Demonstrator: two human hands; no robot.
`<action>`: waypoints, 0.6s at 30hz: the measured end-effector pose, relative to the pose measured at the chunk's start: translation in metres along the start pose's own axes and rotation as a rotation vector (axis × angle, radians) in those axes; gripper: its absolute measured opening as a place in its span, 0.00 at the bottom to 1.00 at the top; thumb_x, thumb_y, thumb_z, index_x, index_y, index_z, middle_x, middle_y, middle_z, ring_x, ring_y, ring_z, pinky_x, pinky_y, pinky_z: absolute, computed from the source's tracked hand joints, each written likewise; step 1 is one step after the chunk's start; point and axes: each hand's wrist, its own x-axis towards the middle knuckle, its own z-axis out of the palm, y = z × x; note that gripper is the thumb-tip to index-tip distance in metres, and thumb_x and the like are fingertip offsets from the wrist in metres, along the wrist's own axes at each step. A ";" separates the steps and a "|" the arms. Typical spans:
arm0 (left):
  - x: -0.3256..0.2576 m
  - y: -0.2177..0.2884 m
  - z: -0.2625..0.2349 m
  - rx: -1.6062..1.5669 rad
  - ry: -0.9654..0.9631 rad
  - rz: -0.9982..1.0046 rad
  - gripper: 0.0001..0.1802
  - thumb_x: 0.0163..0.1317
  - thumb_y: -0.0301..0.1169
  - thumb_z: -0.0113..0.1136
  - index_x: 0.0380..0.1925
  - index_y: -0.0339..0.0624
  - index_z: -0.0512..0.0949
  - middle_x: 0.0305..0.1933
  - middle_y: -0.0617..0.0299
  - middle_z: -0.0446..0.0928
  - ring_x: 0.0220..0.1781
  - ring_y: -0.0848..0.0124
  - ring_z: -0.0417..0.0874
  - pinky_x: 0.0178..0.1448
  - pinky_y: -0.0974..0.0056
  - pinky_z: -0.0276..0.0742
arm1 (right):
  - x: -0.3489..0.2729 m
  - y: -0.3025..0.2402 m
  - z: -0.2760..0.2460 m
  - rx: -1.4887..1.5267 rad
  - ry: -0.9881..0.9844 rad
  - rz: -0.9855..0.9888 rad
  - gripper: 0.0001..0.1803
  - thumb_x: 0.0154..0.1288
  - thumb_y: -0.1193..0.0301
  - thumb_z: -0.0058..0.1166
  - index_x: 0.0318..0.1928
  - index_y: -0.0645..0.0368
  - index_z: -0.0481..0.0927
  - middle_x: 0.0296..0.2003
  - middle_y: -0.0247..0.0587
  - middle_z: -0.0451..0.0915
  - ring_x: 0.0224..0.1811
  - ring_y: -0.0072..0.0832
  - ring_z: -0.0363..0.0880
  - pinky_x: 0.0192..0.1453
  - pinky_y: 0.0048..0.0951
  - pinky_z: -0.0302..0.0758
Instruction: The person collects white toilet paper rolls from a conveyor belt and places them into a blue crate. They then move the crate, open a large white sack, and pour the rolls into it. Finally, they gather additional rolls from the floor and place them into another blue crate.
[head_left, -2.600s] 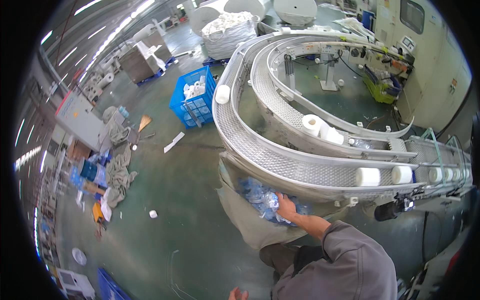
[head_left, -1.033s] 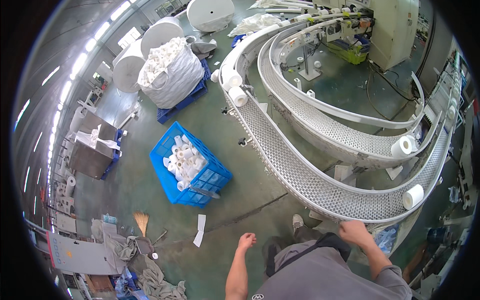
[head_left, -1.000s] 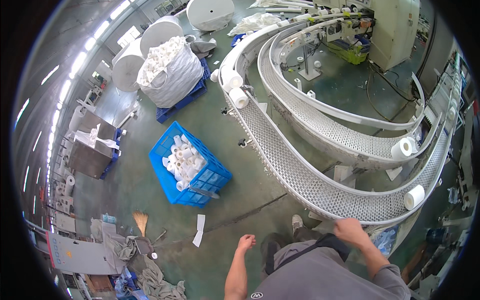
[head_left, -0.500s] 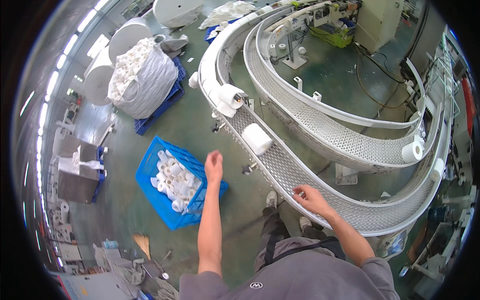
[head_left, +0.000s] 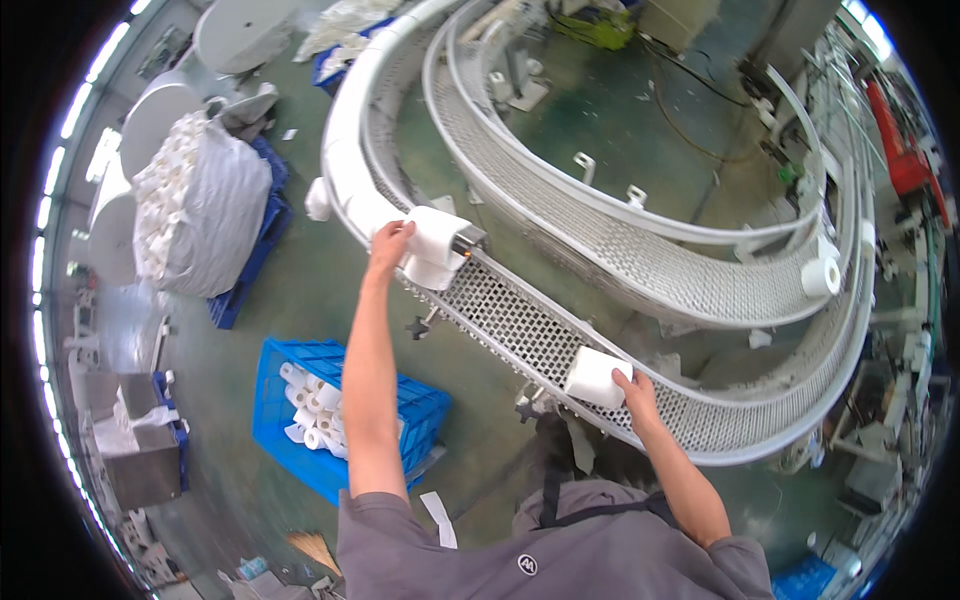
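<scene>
Two white toilet paper rolls sit at the left part of the perforated conveyor, and my left hand (head_left: 392, 243) has its fingers closed at the near edge of the upper toilet roll (head_left: 436, 236). The lower one (head_left: 430, 270) lies against it, partly covered. Farther right on the belt, my right hand (head_left: 635, 388) grips the end of another toilet roll (head_left: 596, 377), thumb on top; the other fingers are partly hidden. Between the two hands runs a bare stretch of the grey conveyor (head_left: 510, 318). A dark fitting (head_left: 466, 243) shows beside the upper roll.
A blue crate (head_left: 300, 470) of small rolls stands on the floor at my left. Beyond it, a big white sack (head_left: 215, 215) rests on a blue pallet (head_left: 243, 270). Another curved conveyor track (head_left: 600, 255) bears a roll (head_left: 820, 277). A paper strip (head_left: 438, 518) shows beside my left arm.
My left hand has reached forward to the rolls at the conveyor's left part. My right hand has taken hold of the toilet roll, which has travelled right along the belt. The view has shifted.
</scene>
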 end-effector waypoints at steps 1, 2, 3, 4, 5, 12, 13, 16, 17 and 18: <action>0.005 -0.004 0.005 0.009 -0.041 0.007 0.35 0.59 0.46 0.64 0.59 0.31 0.71 0.51 0.51 0.80 0.51 0.62 0.80 0.56 0.59 0.74 | 0.001 0.002 -0.006 0.028 -0.018 -0.017 0.29 0.63 0.61 0.60 0.58 0.67 0.71 0.46 0.41 0.80 0.43 0.27 0.78 0.46 0.27 0.72; 0.004 0.006 0.008 -0.063 -0.068 -0.028 0.36 0.59 0.46 0.64 0.60 0.32 0.70 0.52 0.50 0.79 0.52 0.61 0.79 0.56 0.57 0.73 | 0.005 0.009 -0.009 0.113 -0.027 0.009 0.29 0.62 0.62 0.60 0.58 0.67 0.72 0.46 0.41 0.80 0.43 0.26 0.77 0.46 0.27 0.71; 0.002 0.007 0.008 -0.145 -0.100 -0.076 0.37 0.58 0.46 0.65 0.61 0.33 0.69 0.54 0.50 0.78 0.53 0.60 0.79 0.56 0.55 0.73 | 0.004 0.016 -0.011 0.187 -0.024 0.035 0.28 0.61 0.63 0.61 0.58 0.67 0.72 0.46 0.41 0.80 0.43 0.26 0.77 0.46 0.27 0.70; 0.003 -0.008 0.000 -0.141 -0.142 -0.086 0.37 0.58 0.47 0.64 0.62 0.35 0.69 0.54 0.54 0.77 0.53 0.63 0.77 0.54 0.56 0.72 | 0.002 0.018 -0.011 0.217 -0.065 0.069 0.29 0.61 0.64 0.61 0.59 0.67 0.71 0.46 0.41 0.79 0.43 0.26 0.77 0.47 0.28 0.70; 0.009 -0.014 -0.006 -0.139 -0.180 -0.083 0.37 0.58 0.48 0.63 0.62 0.38 0.69 0.54 0.58 0.77 0.53 0.66 0.76 0.51 0.57 0.72 | 0.002 0.018 -0.009 0.253 -0.108 0.088 0.30 0.60 0.64 0.61 0.60 0.67 0.70 0.46 0.41 0.79 0.44 0.26 0.76 0.48 0.29 0.69; 0.029 -0.020 0.002 -0.265 -0.132 -0.144 0.34 0.56 0.46 0.64 0.60 0.41 0.73 0.52 0.60 0.77 0.57 0.64 0.73 0.52 0.60 0.68 | -0.016 0.003 -0.007 0.319 0.034 0.099 0.34 0.60 0.66 0.61 0.64 0.65 0.66 0.49 0.41 0.79 0.46 0.26 0.76 0.50 0.27 0.68; 0.037 -0.027 -0.003 -0.290 -0.104 -0.162 0.32 0.57 0.45 0.64 0.59 0.41 0.74 0.51 0.62 0.77 0.56 0.65 0.73 0.52 0.61 0.67 | -0.016 0.004 -0.008 0.302 0.029 0.086 0.33 0.59 0.67 0.61 0.64 0.64 0.67 0.49 0.40 0.79 0.47 0.26 0.76 0.50 0.27 0.68; 0.065 -0.048 -0.034 -0.683 -0.093 -0.194 0.26 0.65 0.44 0.58 0.57 0.40 0.74 0.54 0.60 0.76 0.57 0.63 0.73 0.57 0.53 0.66 | -0.017 0.008 -0.023 0.270 -0.005 0.059 0.32 0.58 0.69 0.60 0.63 0.61 0.69 0.46 0.37 0.81 0.46 0.23 0.76 0.50 0.25 0.67; 0.071 -0.052 -0.049 -0.776 -0.103 -0.194 0.26 0.67 0.45 0.56 0.58 0.40 0.73 0.56 0.59 0.76 0.59 0.61 0.73 0.60 0.50 0.66 | -0.018 0.011 -0.028 0.294 0.001 0.061 0.31 0.58 0.69 0.60 0.63 0.60 0.70 0.47 0.36 0.81 0.45 0.22 0.76 0.47 0.25 0.68; 0.066 -0.041 -0.049 -0.879 -0.069 -0.243 0.26 0.68 0.45 0.55 0.59 0.40 0.72 0.59 0.55 0.74 0.63 0.55 0.71 0.65 0.44 0.63 | -0.019 0.016 -0.036 0.285 0.019 0.062 0.30 0.58 0.68 0.59 0.62 0.60 0.70 0.47 0.36 0.81 0.45 0.22 0.77 0.47 0.24 0.68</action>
